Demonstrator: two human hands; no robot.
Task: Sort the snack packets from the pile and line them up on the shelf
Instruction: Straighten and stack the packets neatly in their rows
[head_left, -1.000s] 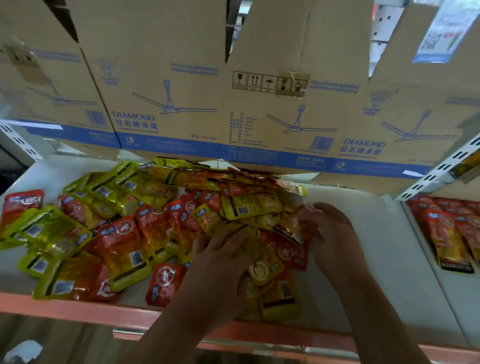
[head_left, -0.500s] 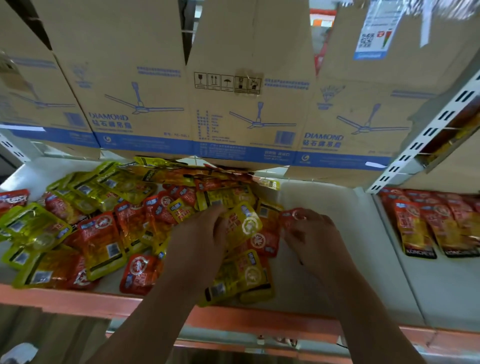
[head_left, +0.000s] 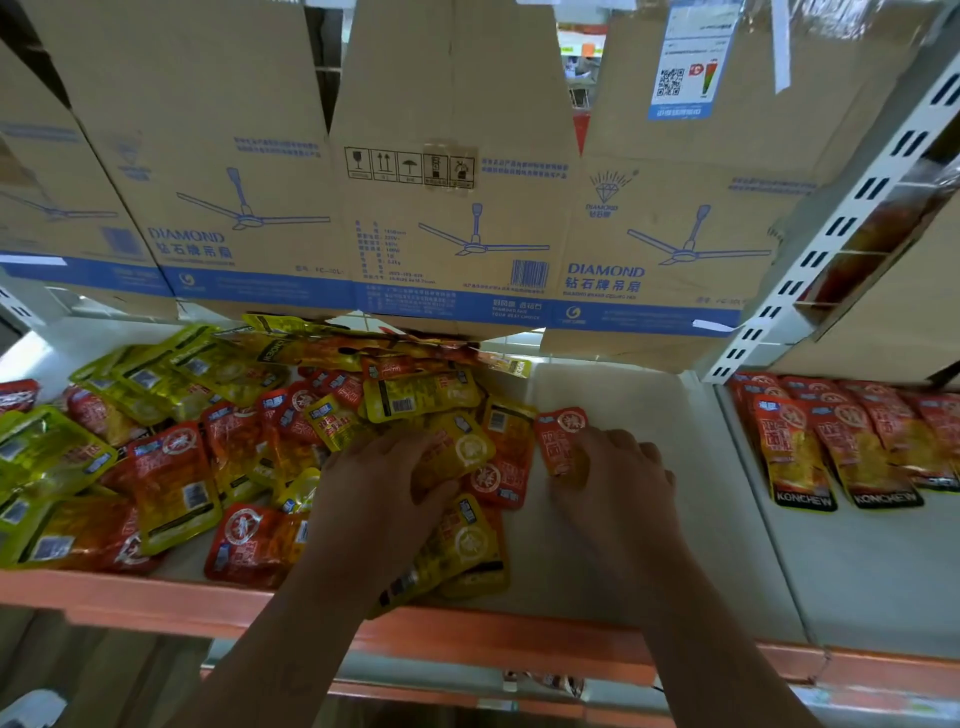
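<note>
Head view only.

Loose pile of red, orange and yellow-green foil snack packets (head_left: 171, 467) covers the left and middle of the white shelf board (head_left: 613, 395), up to its orange front lip (head_left: 156, 597). Packet print is mostly Chinese and too small to read. One yellow packet lying sideways near the back (head_left: 415, 397) shows a barcode.

Left hand (head_left: 374, 493) is on the pile's right part, fingers bent over a yellow packet with a round white emblem (head_left: 470, 449). Gripping or only pressing: cannot tell.

Right hand (head_left: 618, 478) is at the pile's right edge, fingers curled onto a small red packet with a white circle logo (head_left: 563, 431) and holding it. The packet's top end sticks out past the fingers, just beside the pile.

On the neighbouring board to the right, a lined-up row of red-orange packets (head_left: 852, 447) overlaps front to back. The black bottom strips read "KONCHEW".

A white slotted steel upright (head_left: 831, 228) stands between the two sections.

Above, brown cardboard cartons with a blue bottom band (head_left: 457, 104) are printed "DIAMOND", 钻石牌吊扇, ceiling-fan line drawings, handling symbols and a barcode. The right carton carries a blue-and-white sticker with a QR code (head_left: 685, 73); its text is unreadable.
</note>
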